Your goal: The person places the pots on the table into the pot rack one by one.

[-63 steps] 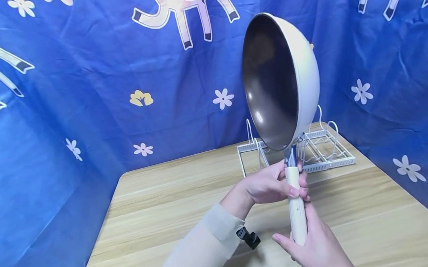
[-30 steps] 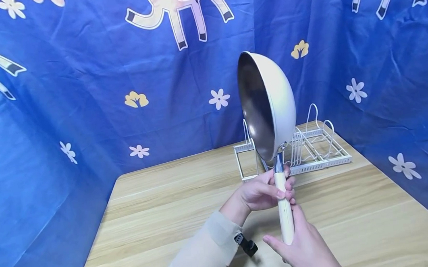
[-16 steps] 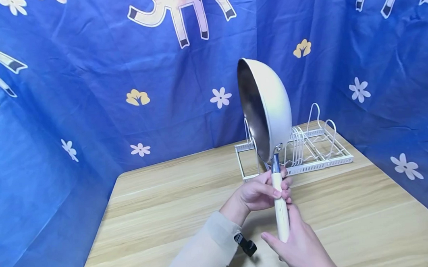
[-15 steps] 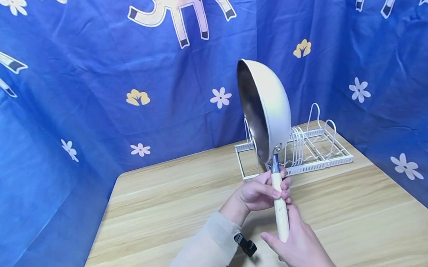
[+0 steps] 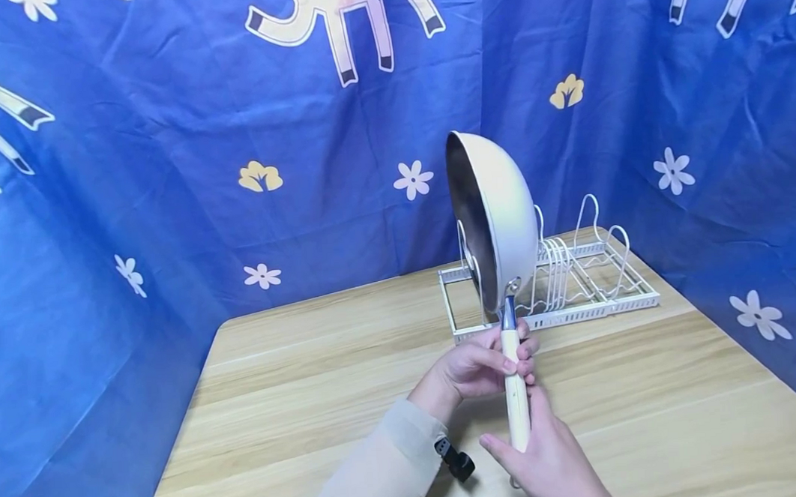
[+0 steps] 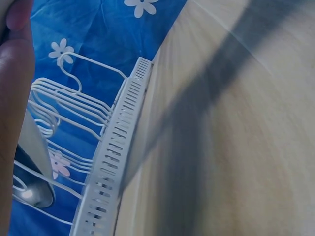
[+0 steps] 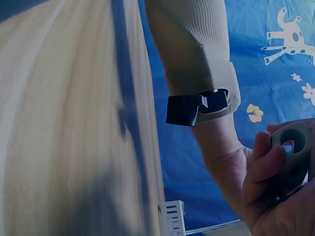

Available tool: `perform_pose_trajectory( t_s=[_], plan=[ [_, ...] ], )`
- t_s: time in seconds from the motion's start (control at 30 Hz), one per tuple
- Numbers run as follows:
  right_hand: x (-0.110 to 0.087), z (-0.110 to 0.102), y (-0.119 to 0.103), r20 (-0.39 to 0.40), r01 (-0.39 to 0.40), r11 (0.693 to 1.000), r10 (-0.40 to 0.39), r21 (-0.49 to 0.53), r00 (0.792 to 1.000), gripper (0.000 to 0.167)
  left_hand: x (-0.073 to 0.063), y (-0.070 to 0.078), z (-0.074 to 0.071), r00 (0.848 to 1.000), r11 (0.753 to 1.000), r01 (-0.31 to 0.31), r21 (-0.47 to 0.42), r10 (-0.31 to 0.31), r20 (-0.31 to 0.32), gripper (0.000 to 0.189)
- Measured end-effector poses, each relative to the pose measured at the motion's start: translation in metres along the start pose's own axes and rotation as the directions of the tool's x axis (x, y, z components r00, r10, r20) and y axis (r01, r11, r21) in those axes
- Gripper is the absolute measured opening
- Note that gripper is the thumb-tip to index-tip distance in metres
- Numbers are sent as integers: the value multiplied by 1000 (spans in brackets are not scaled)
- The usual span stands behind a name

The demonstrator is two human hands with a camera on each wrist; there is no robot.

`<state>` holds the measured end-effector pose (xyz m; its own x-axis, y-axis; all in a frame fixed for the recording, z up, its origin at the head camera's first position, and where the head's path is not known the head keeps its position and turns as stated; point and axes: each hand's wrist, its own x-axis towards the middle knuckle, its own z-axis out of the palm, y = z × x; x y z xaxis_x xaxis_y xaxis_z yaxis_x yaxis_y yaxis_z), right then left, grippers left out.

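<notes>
A deep frying pan (image 5: 507, 205), white outside and dark inside, stands on edge with its bowl up and its opening facing left. My left hand (image 5: 475, 364) grips the upper part of the pale handle (image 5: 517, 407), just below its metal neck. Lower down, my right hand (image 5: 551, 454) holds the handle's end, thumb on the left side. The bowl's lower part overlaps the left section of a white wire pan rack (image 5: 577, 314), between its upright loops. From the left wrist, the pan's edge (image 6: 39, 147) shows among the rack's wires.
The rack stands on a wooden table (image 5: 297, 389) near its back right corner, with several wire dividers (image 5: 557, 270) in its middle. A blue printed cloth (image 5: 339, 146) hangs behind and along both sides. A black wrist device (image 5: 455, 459) sits at my left cuff.
The pan has come down and moved left, from high above the rack to its left section, and its opening has turned further left. Both hands have kept hold of the handle.
</notes>
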<state>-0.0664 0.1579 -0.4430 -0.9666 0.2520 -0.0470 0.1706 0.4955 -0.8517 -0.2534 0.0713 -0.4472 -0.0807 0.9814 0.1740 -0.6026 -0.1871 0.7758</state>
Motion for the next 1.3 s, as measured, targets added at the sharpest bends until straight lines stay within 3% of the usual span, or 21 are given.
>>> perform_pose_trajectory(
  t_s=[0.7, 1.2, 1.3],
  plan=[
    [3, 8, 3, 36, -79, 996, 78, 44, 996, 97, -8, -16, -14, 999, 999, -13, -46, 11, -51, 47],
    [6, 11, 11, 40, -50, 999, 50, -3, 998, 101, -9, -23, -21, 998, 996, 1, -87, -6, -57, 48],
    [7, 12, 12, 51, -56, 998, 54, 36, 997, 102, -9, -22, -21, 997, 997, 12, -71, -17, -78, 46]
  ],
)
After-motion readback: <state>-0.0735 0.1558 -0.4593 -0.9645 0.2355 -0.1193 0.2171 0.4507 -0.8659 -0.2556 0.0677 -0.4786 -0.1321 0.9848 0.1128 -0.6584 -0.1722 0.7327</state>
